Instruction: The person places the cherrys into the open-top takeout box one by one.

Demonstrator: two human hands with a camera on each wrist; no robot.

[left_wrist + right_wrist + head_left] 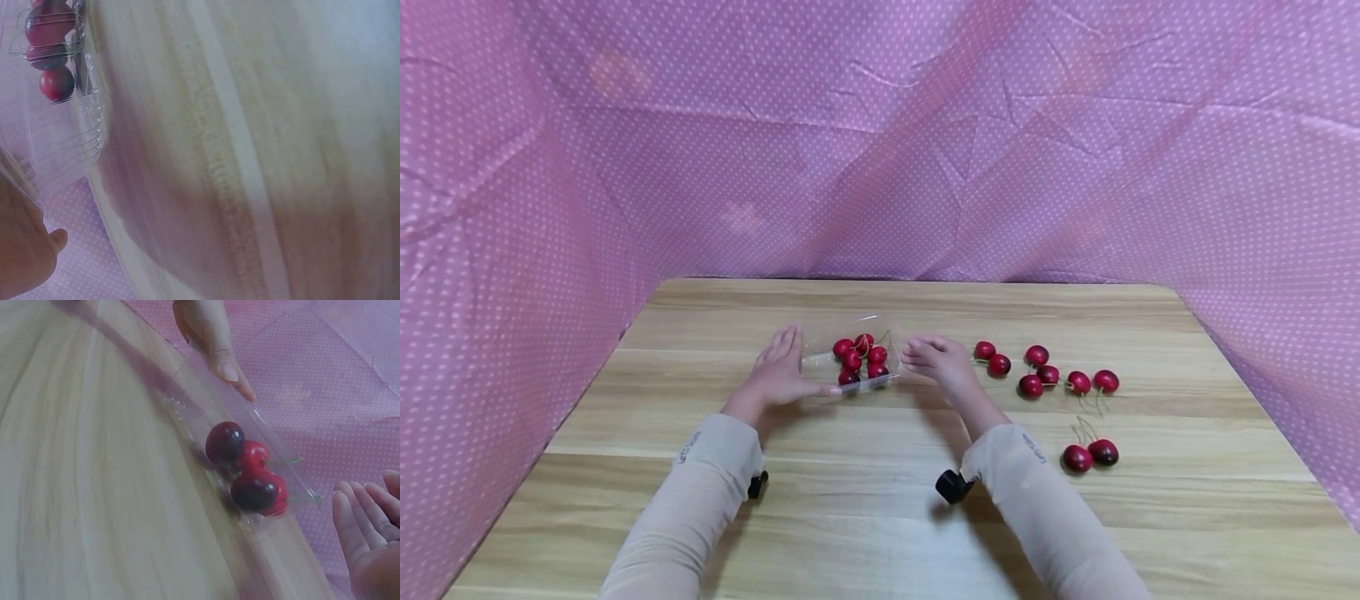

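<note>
A clear plastic box (820, 367) with several red cherries (852, 360) in its right half lies between my hands. My left hand (778, 373) rests against the box's left end, fingers straight along that end and thumb stretched along the near side. In the right wrist view the left thumb (224, 365) lies by the box rim. My right hand (943, 363) is beside the box's right end, its fingers extended and holding nothing. The right wrist view shows those fingers (359, 519) apart from the box. Green stems (306, 499) poke toward the right hand.
On the wooden table (865, 517), loose cherries are spread right of my right hand: a pair (992, 358), several in the middle (1037, 371), and a darker pair (1090, 455) nearer me. Pink dotted cloth (880, 167) hangs around the back and sides.
</note>
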